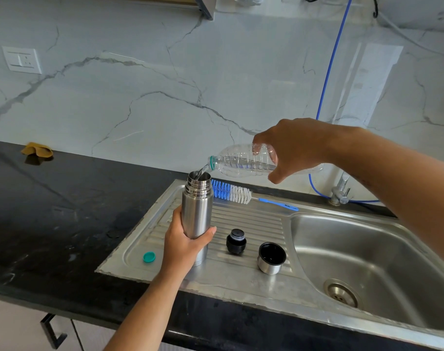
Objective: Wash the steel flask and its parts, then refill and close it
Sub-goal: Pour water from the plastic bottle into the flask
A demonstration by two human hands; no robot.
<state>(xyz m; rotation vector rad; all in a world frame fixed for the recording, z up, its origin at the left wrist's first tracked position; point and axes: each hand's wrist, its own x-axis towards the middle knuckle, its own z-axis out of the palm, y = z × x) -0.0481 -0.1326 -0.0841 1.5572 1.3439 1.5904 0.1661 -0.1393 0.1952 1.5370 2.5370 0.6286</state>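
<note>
Left hand [183, 245] grips the upright steel flask [197, 211]; right hand [292, 148] grips the tilted plastic bottle [241, 162], apparently pouring water into it.

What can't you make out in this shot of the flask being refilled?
All from the head view:
- Water level inside the steel flask: its opaque wall hides it.
- Flask's base: the left hand covers part of it.
- Plastic bottle's rear end: behind the right hand.
- Print on the bottle brush handle: too small.
- Sink: cut off by the right edge.
</note>
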